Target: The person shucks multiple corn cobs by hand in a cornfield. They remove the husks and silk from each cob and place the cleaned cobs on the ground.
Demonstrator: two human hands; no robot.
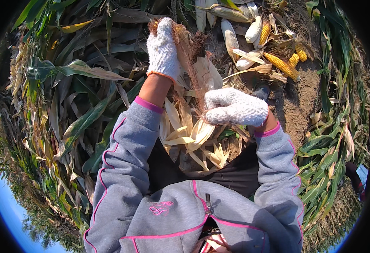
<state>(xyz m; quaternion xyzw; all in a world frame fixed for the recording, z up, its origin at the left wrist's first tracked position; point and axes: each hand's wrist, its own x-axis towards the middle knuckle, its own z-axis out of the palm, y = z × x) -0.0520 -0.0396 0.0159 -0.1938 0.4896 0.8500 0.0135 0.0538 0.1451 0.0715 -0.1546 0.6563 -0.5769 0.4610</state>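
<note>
My left hand [163, 47], in a white knit glove with an orange cuff edge, is closed around the top of a corn ear; a little yellow kernel and brown silk show at its fingertips. My right hand [235, 106], gloved the same way, has its thumb and fingers pinched on strands of reddish-brown corn silk [195, 72] that stretch up towards my left hand. Between the hands are pale corn husks [207, 71]. More dry husks [200, 134] lie below them, before my knees.
Husked yellow corn ears [281, 65] and ears in pale husks [230, 38] lie on soil at the upper right. Cut corn stalks and leaves [90, 69] are heaped at the left. More stalks [327, 145] lie at the right. Part of another person [357, 178] shows at the right rim.
</note>
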